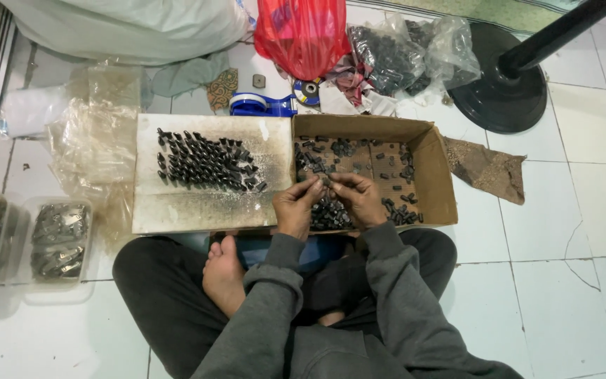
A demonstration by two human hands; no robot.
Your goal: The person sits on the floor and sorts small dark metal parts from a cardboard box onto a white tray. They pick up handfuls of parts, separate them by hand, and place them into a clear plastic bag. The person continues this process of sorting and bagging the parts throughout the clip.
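Pinching one small dark cylindrical metal piece (326,180) between fingertips of left hand (296,205) and right hand (360,198), both curled shut; likely light, rigid, slippery; best gripped at ends; above shallow brown cardboard box (435,168).

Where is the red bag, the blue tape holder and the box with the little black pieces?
red plastic bag (303,31), head view, middle of the bag.
blue tape dispenser (261,105), head view, its blue body.
cardboard box (435,172), head view, its right wall.
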